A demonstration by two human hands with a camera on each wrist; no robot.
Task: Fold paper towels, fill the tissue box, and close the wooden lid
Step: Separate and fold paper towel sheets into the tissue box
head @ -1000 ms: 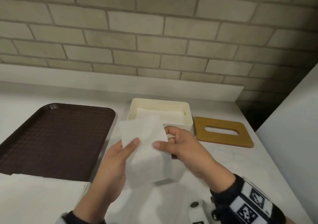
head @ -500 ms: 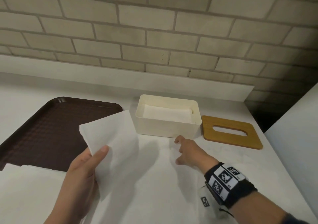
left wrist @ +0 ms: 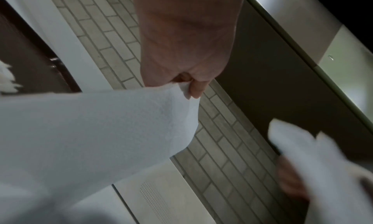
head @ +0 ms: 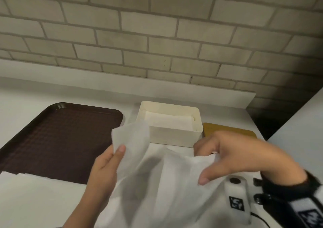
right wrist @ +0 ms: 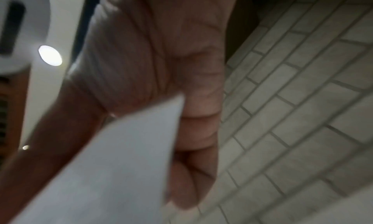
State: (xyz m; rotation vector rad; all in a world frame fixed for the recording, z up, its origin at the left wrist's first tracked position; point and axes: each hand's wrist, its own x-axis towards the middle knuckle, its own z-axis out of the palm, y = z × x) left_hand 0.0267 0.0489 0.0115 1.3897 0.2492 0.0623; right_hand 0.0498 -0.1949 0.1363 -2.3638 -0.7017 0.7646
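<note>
At a white counter under a grey brick wall, a thin white paper towel (head: 162, 175) hangs in front of the open cream plastic tissue box (head: 172, 135).

Left hand (head: 104, 168) and right hand (head: 241, 156) each pinch a top corner; matching corners before creasing should give a fold that fits the box, with the slotted wooden lid (head: 225, 129) waiting to its right.

I hold a white paper towel (head: 162, 178) up above the front of the counter (head: 232, 108), one upper corner pinched in my left hand (head: 104, 168) and the other in my right hand (head: 244, 156), the sheet sagging in soft creases between them. Behind it the cream tissue box (head: 172, 136) stands open near the counter's back edge, with folded white towels (head: 167, 120) lying flat inside. The wooden lid (head: 227, 129) lies flat on the counter just to the right of the box, partly hidden behind my right hand
</note>
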